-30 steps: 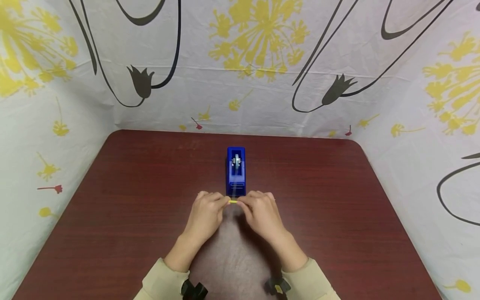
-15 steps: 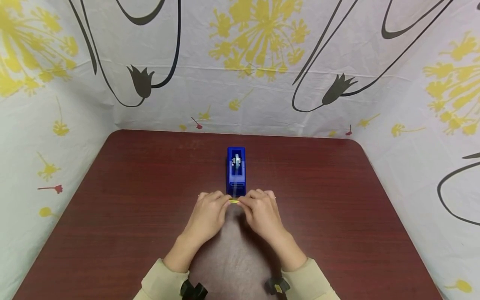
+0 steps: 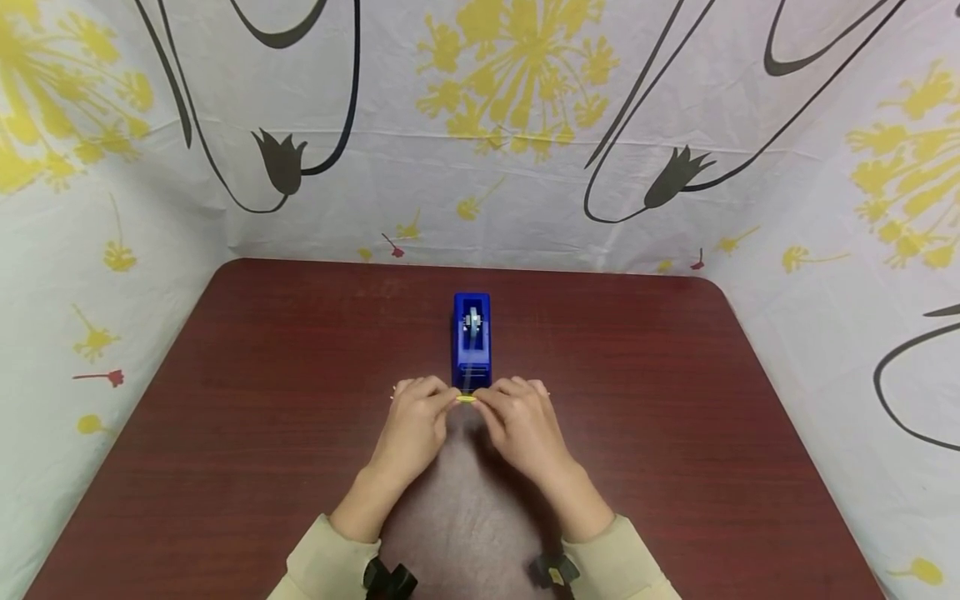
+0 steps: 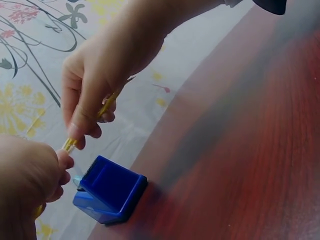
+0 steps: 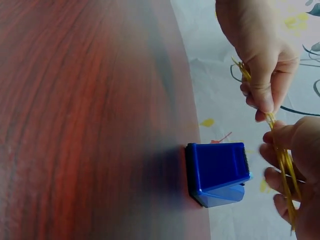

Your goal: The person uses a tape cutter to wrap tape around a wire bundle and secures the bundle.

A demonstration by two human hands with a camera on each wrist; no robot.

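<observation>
I can read no word, number, brand or sign anywhere. The blue dispenser (image 4: 114, 185), twelve o'clock from me, bears no lettering I can make out; the yellow patch (image 3: 556, 576) on the black device (image 3: 542, 571), between five and six o'clock in the head view, is too small to read.

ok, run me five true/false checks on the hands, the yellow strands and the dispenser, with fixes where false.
1. The left hand and right hand both pinch the yellow strands. True.
2. The dispenser stands on the table. True.
3. The dispenser is red. False: it is blue.
4. The right hand grips the dispenser. False: it pinches the yellow strands.
5. The dispenser's toothed edge is at its end nearer the hands. True.
</observation>
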